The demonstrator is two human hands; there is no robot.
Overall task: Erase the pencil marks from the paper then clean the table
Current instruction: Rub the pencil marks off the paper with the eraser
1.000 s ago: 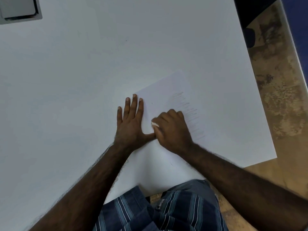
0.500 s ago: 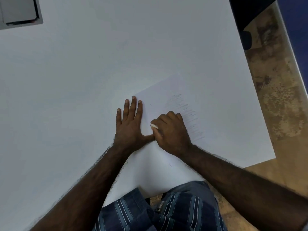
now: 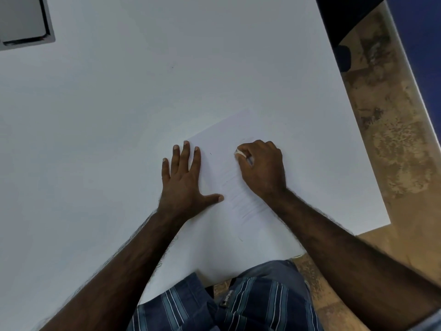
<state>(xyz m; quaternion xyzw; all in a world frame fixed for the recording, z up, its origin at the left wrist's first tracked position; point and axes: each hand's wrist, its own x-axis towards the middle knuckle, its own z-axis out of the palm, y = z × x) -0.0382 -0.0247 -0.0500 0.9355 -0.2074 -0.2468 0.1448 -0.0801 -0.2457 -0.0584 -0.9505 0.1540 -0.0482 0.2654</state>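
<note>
A white sheet of paper [image 3: 219, 149] lies on the white table [image 3: 119, 115], near its right front corner. Faint pencil marks [image 3: 241, 201] run down the sheet between my two hands. My left hand [image 3: 185, 180] presses flat on the paper's left edge, fingers straight and thumb spread to the right. My right hand [image 3: 261, 167] is curled over the upper part of the marks and pinches a small white eraser [image 3: 239, 152] against the paper. Most of the eraser is hidden by the fingers.
A grey recessed panel [image 3: 23, 20] sits in the table's far left corner. The table's right edge drops to a brown mottled floor [image 3: 393, 139], where a dark chair base [image 3: 343, 32] stands at the far right. My striped shirt [image 3: 226, 304] fills the bottom.
My right hand has moved with the eraser up and to the right, away from my left thumb, uncovering faded marks below it. My left hand stays pressed on the paper.
</note>
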